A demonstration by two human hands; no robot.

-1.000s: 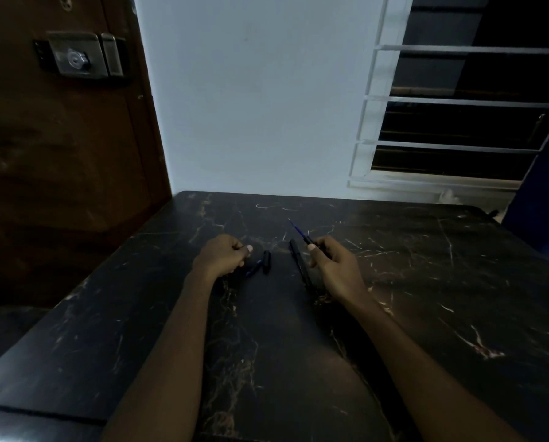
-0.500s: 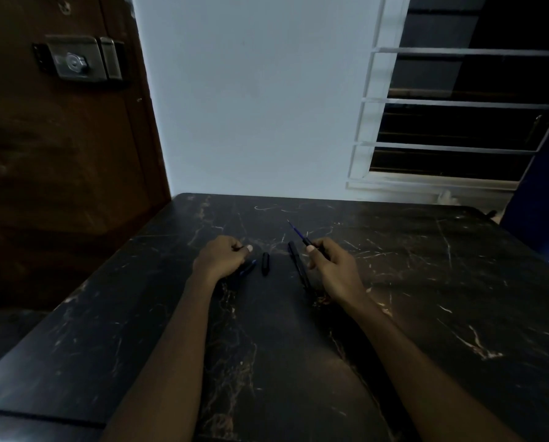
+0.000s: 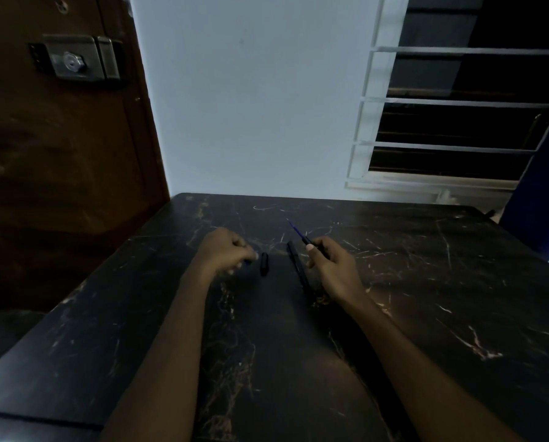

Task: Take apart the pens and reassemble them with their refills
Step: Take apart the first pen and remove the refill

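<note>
On the dark marble bench (image 3: pixel 426 314), the right hand (image 3: pixel 333 266) pinches a blue refill (image 3: pixel 297 231), tip pointing away and left. A black barrel (image 3: pixel 298 266) lies just left of that hand, long axis running near to far. The left hand (image 3: pixel 225 253) is curled, perhaps around a small part; a cap (image 3: pixel 264 263) lies beside it.

light: dim, bluish | brightest: wall (image 3: pixel 251 100) | door (image 3: pixel 59 154) and dark surface (image 3: pixel 458 298) sank into shadow | window (image 3: pixel 458 122) black | blur: left hand (image 3: pixel 225 253) smeared, small parts hard to read | edges: wide-angle bending of window bars and surface rim | glare: none
</note>
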